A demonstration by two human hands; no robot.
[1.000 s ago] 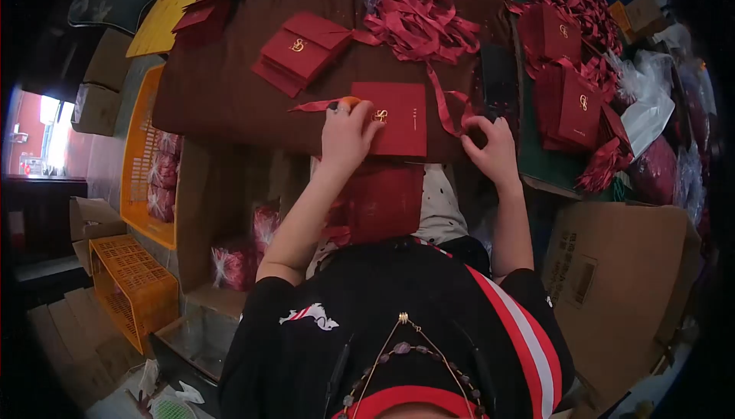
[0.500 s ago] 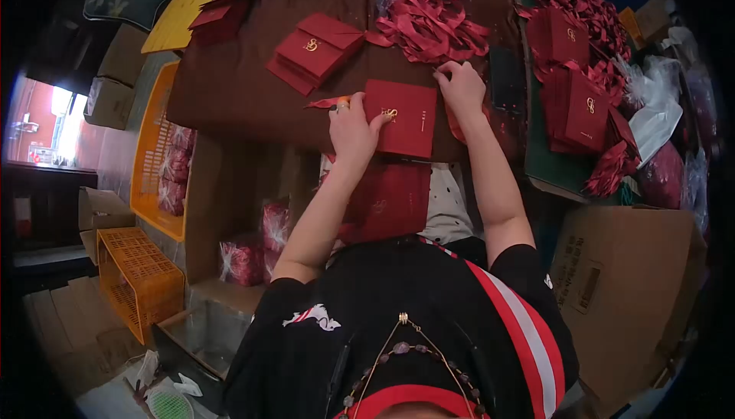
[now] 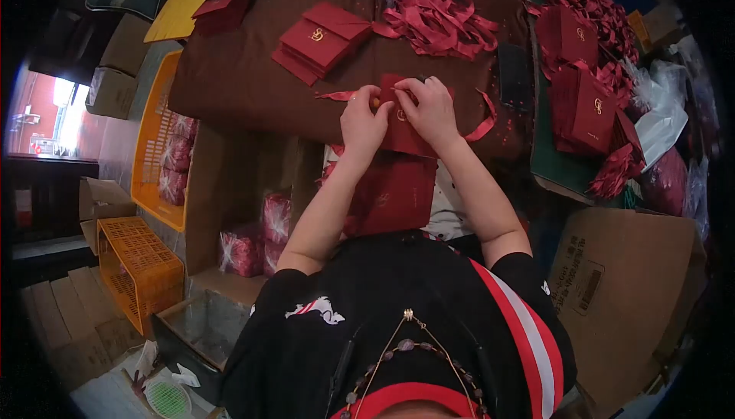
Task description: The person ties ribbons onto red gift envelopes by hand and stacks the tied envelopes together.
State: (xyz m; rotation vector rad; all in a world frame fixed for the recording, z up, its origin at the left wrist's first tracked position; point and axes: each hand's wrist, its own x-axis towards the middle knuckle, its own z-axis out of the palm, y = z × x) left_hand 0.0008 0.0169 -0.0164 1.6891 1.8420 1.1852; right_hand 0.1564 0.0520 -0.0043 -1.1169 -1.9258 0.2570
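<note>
A dark red folder (image 3: 408,142) with gold print lies at the table's front edge, partly covered by my hands. At its left side my left hand (image 3: 364,122) is closed, thumb and forefinger pinched over the edge; a red ribbon (image 3: 335,96) sticks out to the left behind it. My right hand (image 3: 430,112) pinches over the folder's upper part, the fingertips close to those of my left hand. Another stretch of red ribbon (image 3: 484,119) curls out right of my right hand. What lies between the fingertips is mostly hidden; it appears to be the ribbon. More red folders (image 3: 390,197) rest on my lap.
Folded red folders (image 3: 321,40) and a heap of red ribbons (image 3: 440,17) lie further back on the brown cloth (image 3: 230,90). A dark flat object (image 3: 513,74) is at right. Stacked folders (image 3: 583,109) stand on a green side table. An orange crate (image 3: 157,143) stands left.
My right hand has come left and down from beside the folder to over it, close to my left hand. The ribbon on the right now curls out further.
</note>
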